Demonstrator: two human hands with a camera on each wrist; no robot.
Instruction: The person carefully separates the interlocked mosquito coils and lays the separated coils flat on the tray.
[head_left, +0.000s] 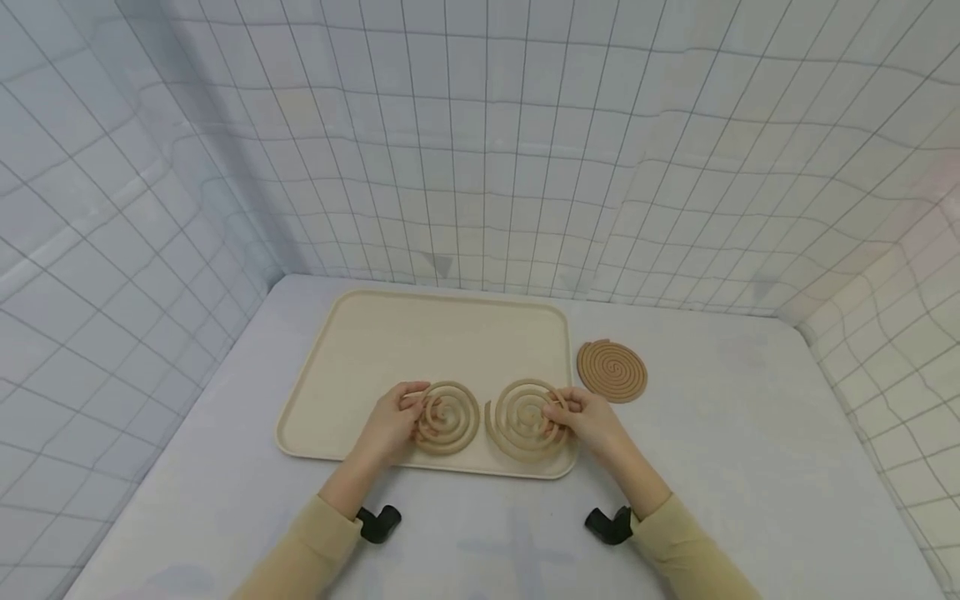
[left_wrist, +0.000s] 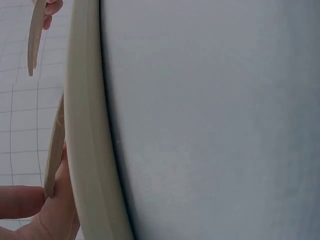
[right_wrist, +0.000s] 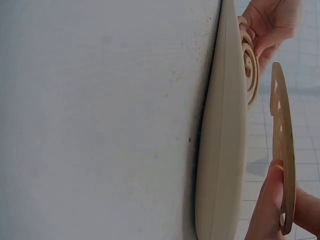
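Observation:
My left hand [head_left: 392, 421] pinches a tan mosquito coil [head_left: 448, 450] by its left side, thumb and fingers on either face. A second, looser-looking tan mosquito coil [head_left: 525, 456] is held the same way at its right side by my right hand [head_left: 588, 421]. Both are single spirals with open gaps, held side by side and apart over the front part of a cream tray [head_left: 450, 333]. In the right wrist view the right-hand coil [right_wrist: 286, 145] is seen nearly edge-on, raised above the tray rim. The left wrist view shows the left-hand coil [left_wrist: 55, 150] close to the rim.
A darker brown, tightly wound mosquito coil [head_left: 611, 379] lies on the white table [head_left: 720, 433] just right of the tray. Black wrist devices [head_left: 381, 523] sit under both cuffs. White grid-patterned curtains [head_left: 480, 150] enclose the back and sides.

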